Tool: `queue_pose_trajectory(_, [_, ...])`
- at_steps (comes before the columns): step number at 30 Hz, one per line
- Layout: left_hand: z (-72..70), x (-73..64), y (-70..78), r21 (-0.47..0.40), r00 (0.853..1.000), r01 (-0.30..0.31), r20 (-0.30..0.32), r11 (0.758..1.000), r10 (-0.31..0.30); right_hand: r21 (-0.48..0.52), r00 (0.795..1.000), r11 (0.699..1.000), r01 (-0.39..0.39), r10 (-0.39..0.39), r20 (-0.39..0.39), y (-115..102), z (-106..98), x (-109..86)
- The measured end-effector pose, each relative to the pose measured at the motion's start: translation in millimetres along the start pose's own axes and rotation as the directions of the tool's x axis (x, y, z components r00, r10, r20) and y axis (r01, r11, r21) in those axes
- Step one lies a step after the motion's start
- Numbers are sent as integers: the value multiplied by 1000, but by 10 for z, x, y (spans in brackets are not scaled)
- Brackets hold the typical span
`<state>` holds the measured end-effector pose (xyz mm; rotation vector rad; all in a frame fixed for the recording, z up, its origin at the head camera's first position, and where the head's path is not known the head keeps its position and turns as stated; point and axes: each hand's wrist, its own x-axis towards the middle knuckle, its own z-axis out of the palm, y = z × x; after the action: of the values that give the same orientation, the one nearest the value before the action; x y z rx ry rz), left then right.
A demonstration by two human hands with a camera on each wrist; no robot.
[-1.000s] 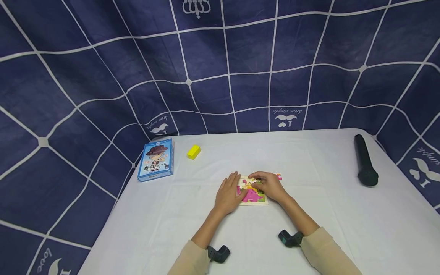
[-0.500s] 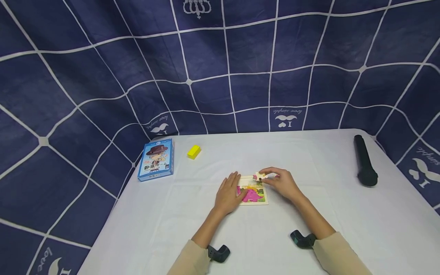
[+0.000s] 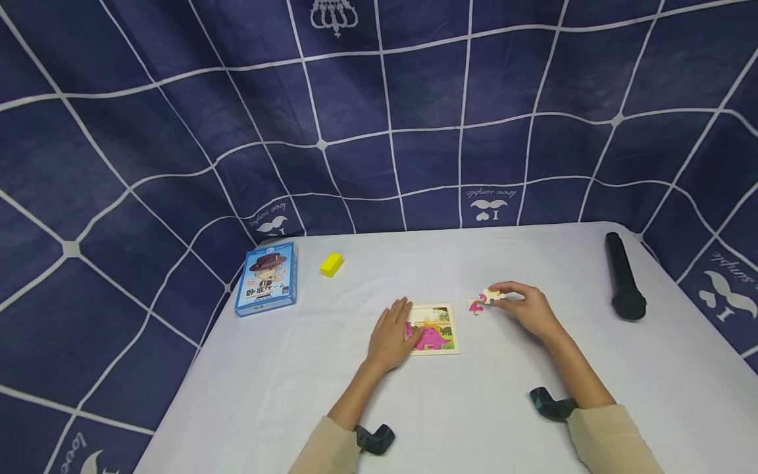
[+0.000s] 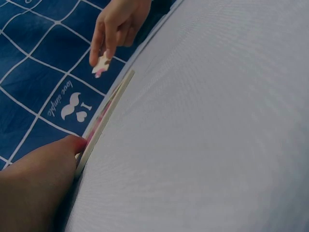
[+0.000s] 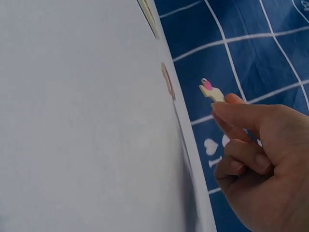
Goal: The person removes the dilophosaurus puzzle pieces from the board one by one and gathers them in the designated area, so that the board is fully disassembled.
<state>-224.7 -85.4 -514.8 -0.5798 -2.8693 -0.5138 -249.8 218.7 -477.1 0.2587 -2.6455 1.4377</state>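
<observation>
A square jigsaw puzzle (image 3: pixel 435 338) with a pink dinosaur picture lies in its pale frame at the middle of the table. My left hand (image 3: pixel 391 336) rests on its left side, fingers straight and thumb over the picture. To the right, my right hand (image 3: pixel 527 309) pinches a puzzle piece (image 3: pixel 491 296) between thumb and fingertips. The right wrist view shows this piece's cream edge and a pink patch. Another puzzle piece (image 3: pixel 476 306), pink and cream, lies on the table just left of the held one. Bare board shows along the upper part of the puzzle.
A blue game box (image 3: pixel 268 278) lies at the back left, with a yellow block (image 3: pixel 331 264) to its right. A black microphone (image 3: pixel 624 276) lies near the right edge of the white-covered table (image 3: pixel 533 428). A dark blue checked curtain (image 3: pixel 426 99) hangs behind.
My right hand has lifted a puzzle piece out of the puzzle's upper part and carried it right, beside the loose piece. My left hand has stayed on the puzzle.
</observation>
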Motion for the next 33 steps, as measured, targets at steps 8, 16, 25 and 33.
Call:
queue_pose_trajectory(8, [-5,-4,-4,2,1000,2,3,1000,-2,3,999,1000,-28,27,39,154,-83,-12])
queue_pose_trajectory(16, [6,-18,4,-20,1000,-12,-29,1000,12,-81,998,996,-27,31,47,190,-74,-30])
queue_pose_trajectory(25, [30,-8,-13,-15,997,-34,-62,999,33,-101,999,994,34,-32,15,219,-58,-32])
queue_pose_trajectory(33, [22,3,-13,-2,1000,-3,-7,1000,3,-122,999,992,35,-31,33,236,-57,-25])
